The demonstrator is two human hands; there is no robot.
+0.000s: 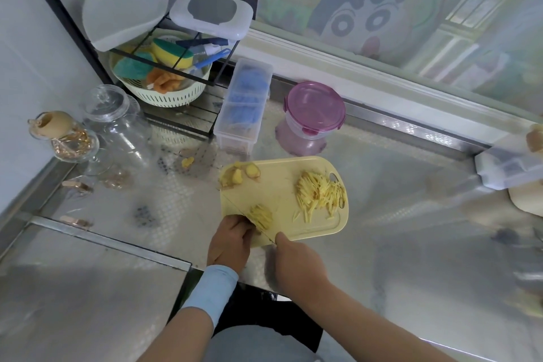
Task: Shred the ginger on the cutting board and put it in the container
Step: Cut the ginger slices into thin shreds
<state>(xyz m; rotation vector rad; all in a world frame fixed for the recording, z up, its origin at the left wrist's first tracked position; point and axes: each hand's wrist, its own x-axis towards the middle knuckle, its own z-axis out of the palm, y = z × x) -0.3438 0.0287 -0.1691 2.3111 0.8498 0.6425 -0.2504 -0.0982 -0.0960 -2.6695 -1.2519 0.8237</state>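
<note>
A pale yellow cutting board [293, 173] lies on the steel counter. A pile of ginger shreds [318, 194] rests at its right end. Ginger chunks and peel [239, 175] lie at its far left corner. My left hand [232, 239] presses down a small stack of ginger slices [261, 216] at the board's near edge. My right hand [296, 264] grips a knife [235, 207]; its thin blade runs diagonally across the board beside the slices. A round container with a pink lid [313, 110] stands closed behind the board.
A clear box of blue items [244, 103] stands behind the board on the left. Glass jars [117, 123] and a rack with a sponge basket [164, 79] fill the far left. A stray ginger bit [188, 161] lies on the counter. A white box [511, 167] sits at right.
</note>
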